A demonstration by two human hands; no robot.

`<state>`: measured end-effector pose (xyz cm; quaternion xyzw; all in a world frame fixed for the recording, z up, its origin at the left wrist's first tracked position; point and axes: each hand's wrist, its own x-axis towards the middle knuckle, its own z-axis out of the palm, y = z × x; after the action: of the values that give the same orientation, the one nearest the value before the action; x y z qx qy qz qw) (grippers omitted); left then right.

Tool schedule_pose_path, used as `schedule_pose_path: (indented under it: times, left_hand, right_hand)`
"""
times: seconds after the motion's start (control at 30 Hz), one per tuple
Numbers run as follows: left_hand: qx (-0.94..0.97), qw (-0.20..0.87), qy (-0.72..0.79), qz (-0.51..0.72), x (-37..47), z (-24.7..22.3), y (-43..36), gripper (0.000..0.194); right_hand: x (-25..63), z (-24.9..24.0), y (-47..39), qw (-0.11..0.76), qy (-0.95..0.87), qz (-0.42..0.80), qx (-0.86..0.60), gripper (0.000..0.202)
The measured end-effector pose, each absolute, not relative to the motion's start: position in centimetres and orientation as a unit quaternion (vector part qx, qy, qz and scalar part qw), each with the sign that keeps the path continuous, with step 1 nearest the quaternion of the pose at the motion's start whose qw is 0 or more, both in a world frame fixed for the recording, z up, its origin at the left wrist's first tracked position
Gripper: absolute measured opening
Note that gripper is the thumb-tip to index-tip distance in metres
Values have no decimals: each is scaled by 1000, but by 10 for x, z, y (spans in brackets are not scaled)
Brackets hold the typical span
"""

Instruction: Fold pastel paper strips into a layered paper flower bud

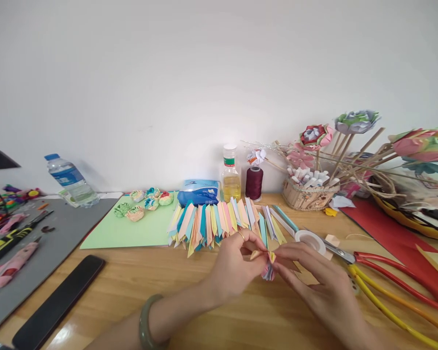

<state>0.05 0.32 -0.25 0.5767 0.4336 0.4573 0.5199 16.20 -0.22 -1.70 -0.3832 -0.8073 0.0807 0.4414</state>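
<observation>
My left hand [237, 262], with a ring and a green bangle, pinches a small folded paper piece [269, 272] in yellow, pink and pale purple. From the other side, the fingertips of my right hand [317, 277] close on the same piece. My fingers hide part of it, so its full shape does not show. Just behind my hands lies a long row of folded paper strips [208, 226] in several colours. A white roll of tape [310, 239] sits beyond my right hand, near large scissors [345, 253] with red and yellow handles.
Small paper flowers [135, 213] lie on green paper [105, 233]. Along the wall stand a tissue pack [199, 193], a bottle of yellow liquid [231, 182], a thread spool [254, 183] and a basket [310, 195]. A black phone [60, 301] and a leaning water bottle [71, 180] are left.
</observation>
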Motion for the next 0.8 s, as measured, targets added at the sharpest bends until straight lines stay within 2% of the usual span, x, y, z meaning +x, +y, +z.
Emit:
schedule_pose_path:
  times: [0.17, 0.27, 0.7, 0.8]
  left_hand:
    - [682, 348, 395, 508, 2, -4, -2, 16]
    - [705, 279, 367, 539, 2, -4, -4, 17]
    - [743, 172, 312, 566, 3, -7, -6, 26]
    - [750, 166, 299, 567, 3, -6, -5, 26]
  right_hand:
    - [162, -14, -6, 460, -819, -18, -343, 17]
    - [162, -13, -6, 475, -814, -53, -332, 21]
    - [165, -13, -5, 490, -804, -93, -323, 19]
    - [165, -13, -5, 499, -797, -92, -327, 24]
